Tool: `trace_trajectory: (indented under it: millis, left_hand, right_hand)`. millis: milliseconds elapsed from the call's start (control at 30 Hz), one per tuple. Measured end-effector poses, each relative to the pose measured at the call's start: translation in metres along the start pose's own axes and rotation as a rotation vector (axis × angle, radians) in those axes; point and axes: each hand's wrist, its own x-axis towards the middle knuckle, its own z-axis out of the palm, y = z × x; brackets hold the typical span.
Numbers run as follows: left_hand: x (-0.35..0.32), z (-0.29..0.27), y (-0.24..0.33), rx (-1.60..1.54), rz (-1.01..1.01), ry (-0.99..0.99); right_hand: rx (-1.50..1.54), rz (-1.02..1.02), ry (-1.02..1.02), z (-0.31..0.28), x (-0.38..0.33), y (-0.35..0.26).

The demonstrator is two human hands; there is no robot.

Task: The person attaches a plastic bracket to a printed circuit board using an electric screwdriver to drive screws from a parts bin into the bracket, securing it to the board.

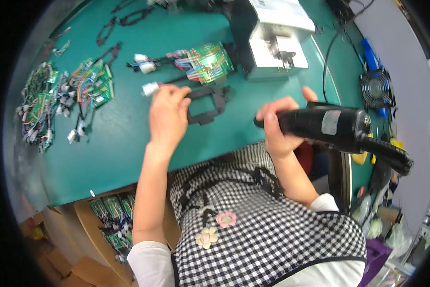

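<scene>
My left hand is closed, its fingertips pinching the left side of a thin black plastic frame with a rectangular opening. A white connector sits against the back of those fingers. Just beyond lies a green circuit board with several coloured wires and more white plugs. In my right hand is a black electric screwdriver, gripped around its body and tilted sideways above the table's front edge. Its thick tail points to the right; its tip is hard to make out behind the fingers.
A white and black machine stands at the back. Wired circuit boards are heaped at the left, below loose black frames. A black cable hangs at the right near a fan. Under the table, a cardboard box holds more boards.
</scene>
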Motion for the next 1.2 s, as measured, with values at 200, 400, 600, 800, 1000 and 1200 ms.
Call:
trace_trajectory:
  millis: [200,400,600,800,1000,1200]
  left_hand:
    - [-0.114,0.050,0.086,-0.651,0.127,-0.320]
    - [-0.151,0.110,0.069,-0.168,0.034,-1.039]
    - [-0.123,0.048,0.085,-0.271,0.053,-0.578]
    - [-0.010,-0.023,0.071,-0.279,-0.299,-0.653]
    - [0.015,-0.001,0.041,0.244,-0.054,-0.569]
    - [0.031,-0.033,0.010,0.159,0.101,-0.085]
  right_hand:
    - [-0.037,-0.278,0.205,-0.020,-0.042,0.001]
    - [0.097,-0.210,0.332,-0.061,-0.040,-0.032]
    - [0.132,-0.242,0.341,-0.077,-0.037,-0.040]
    - [0.185,-0.223,0.286,-0.055,-0.016,-0.039]
    - [0.140,-0.172,0.285,-0.032,0.002,-0.039]
    - [-0.016,-0.074,0.276,-0.035,0.012,-0.020]
